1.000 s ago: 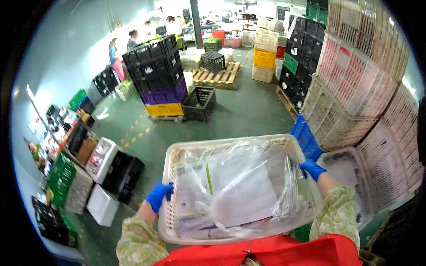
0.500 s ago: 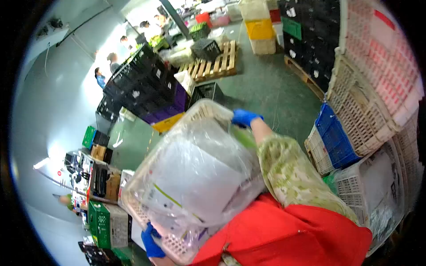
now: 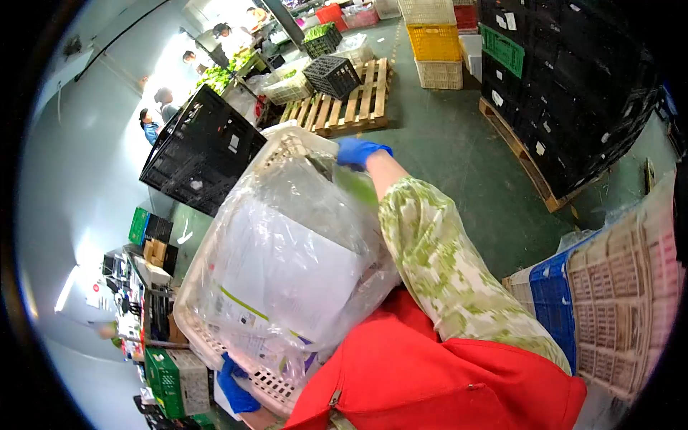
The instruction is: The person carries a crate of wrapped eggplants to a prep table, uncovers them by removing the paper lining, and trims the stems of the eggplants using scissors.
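Observation:
A white plastic crate (image 3: 192, 304) with slotted walls is held before my red apron (image 3: 444, 380). Inside it lie clear plastic bags (image 3: 337, 208) over a white sheet or flat pack (image 3: 287, 251) with a green stripe; what is underneath is hidden. My right hand (image 3: 362, 153), in a blue glove, grips the crate's far rim, its arm in a green patterned sleeve (image 3: 437, 251). At the near left corner, my left hand (image 3: 235, 385), also blue-gloved, is closed on the rim. Part of its fingers is hidden by the crate.
Tall black crates (image 3: 552, 107) stand on a pallet at right. White and blue crates (image 3: 552, 294) are stacked close to my right side. Ahead are a wooden pallet (image 3: 351, 100), a black crate stack (image 3: 204, 154) and yellow crates (image 3: 433, 43). People (image 3: 165, 104) are at the back left.
My view has shifted forward, with the black stacks looking nearer and the white crates at right sliding lower. The held crate appears further left in view, both hands still on it.

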A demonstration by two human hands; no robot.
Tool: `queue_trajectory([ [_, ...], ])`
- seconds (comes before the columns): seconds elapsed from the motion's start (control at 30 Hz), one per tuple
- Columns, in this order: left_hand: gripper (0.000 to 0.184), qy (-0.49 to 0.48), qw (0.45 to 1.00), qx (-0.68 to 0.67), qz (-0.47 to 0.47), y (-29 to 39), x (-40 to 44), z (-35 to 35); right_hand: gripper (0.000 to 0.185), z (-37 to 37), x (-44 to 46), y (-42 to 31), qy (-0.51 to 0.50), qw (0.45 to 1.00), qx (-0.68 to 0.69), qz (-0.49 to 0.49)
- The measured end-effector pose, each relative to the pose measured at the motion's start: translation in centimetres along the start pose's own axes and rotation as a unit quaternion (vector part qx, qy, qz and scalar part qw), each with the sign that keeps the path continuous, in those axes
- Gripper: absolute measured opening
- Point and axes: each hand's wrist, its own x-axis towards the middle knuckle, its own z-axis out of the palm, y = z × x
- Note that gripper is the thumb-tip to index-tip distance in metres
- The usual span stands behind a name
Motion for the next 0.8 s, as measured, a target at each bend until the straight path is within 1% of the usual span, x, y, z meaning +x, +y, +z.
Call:
queue_trajectory([
  [0.03, 0.012, 0.015, 1.000, 0.000, 0.000, 0.3, 0.3, 2.4, 0.028, -1.5, 3.3, 1.0, 0.006, 1.000, 0.016, -0.008],
  [0.07, 0.012, 0.024, 1.000, 0.000, -0.001, 0.8, 0.7, 4.8, 0.028, -3.2, 5.0, 0.5, 0.000, 1.000, -0.009, 0.013],
  [0.13, 0.011, 0.020, 1.000, -0.002, -0.007, 2.1, 2.6, 10.3, 0.028, -6.5, 7.6, 0.6, 0.015, 0.999, 0.012, -0.026],
  [0.17, 0.010, 0.016, 1.000, -0.003, -0.010, 2.6, 3.6, 12.7, 0.030, -7.6, 11.0, 1.6, 0.000, 1.000, -0.019, -0.010],
  [0.2, 0.010, 0.011, 1.000, -0.005, -0.014, 3.1, 4.7, 15.2, 0.030, -8.9, 13.0, 2.2, 0.001, 1.000, -0.013, -0.004],
  [0.23, 0.010, -0.003, 1.000, -0.006, -0.018, 2.5, 7.0, 14.8, 0.030, -9.0, 13.9, 1.9, 0.005, 1.000, -0.010, 0.003],
  [0.27, 0.011, -0.015, 1.000, -0.004, -0.024, 2.6, 9.2, 17.1, 0.031, -10.7, 15.3, 2.3, 0.006, 1.000, -0.004, 0.011],
  [0.3, 0.012, -0.063, 0.997, 0.047, 0.018, 3.2, 11.4, 18.6, 0.025, -11.9, 15.7, 2.0, 0.019, 1.000, 0.009, 0.008],
  [0.4, 0.014, -0.043, 0.999, 0.029, -0.007, 4.6, 15.9, 27.7, 0.025, -16.7, 20.9, 5.7, 0.024, 0.996, -0.034, 0.077],
  [0.43, 0.015, -0.089, 0.993, 0.077, -0.009, 4.2, 19.9, 27.9, 0.031, -17.7, 23.9, 9.3, 0.058, 0.997, -0.002, 0.048],
  [0.47, 0.014, -0.164, 0.986, 0.025, 0.009, 4.1, 21.1, 30.1, 0.030, -19.3, 23.8, 9.5, 0.065, 0.993, -0.006, 0.103],
  [0.53, 0.011, -0.126, 0.989, 0.072, 0.011, 5.6, 23.7, 36.3, 0.027, -22.5, 25.8, 12.7, 0.097, 0.986, 0.082, 0.112],
  [0.63, 0.010, -0.150, 0.984, 0.096, -0.002, 5.7, 28.2, 45.5, 0.024, -29.3, 31.3, 18.6, 0.112, 0.984, 0.098, 0.099],
  [0.67, 0.012, -0.138, 0.984, 0.110, 0.024, 5.4, 28.2, 48.7, 0.023, -30.6, 33.9, 20.7, 0.112, 0.985, 0.099, 0.089],
  [0.7, 0.012, -0.156, 0.982, 0.107, 0.029, 4.9, 28.3, 49.3, 0.024, -32.0, 34.1, 20.1, 0.117, 0.982, 0.103, 0.109],
  [0.73, 0.012, -0.184, 0.977, 0.104, 0.037, 5.0, 29.3, 52.6, 0.025, -35.3, 35.3, 19.6, 0.117, 0.984, 0.074, 0.110],
  [0.8, 0.012, -0.151, 0.985, 0.079, 0.019, 5.6, 29.4, 58.7, 0.029, -39.4, 38.5, 19.0, 0.098, 0.987, 0.016, 0.124],
])
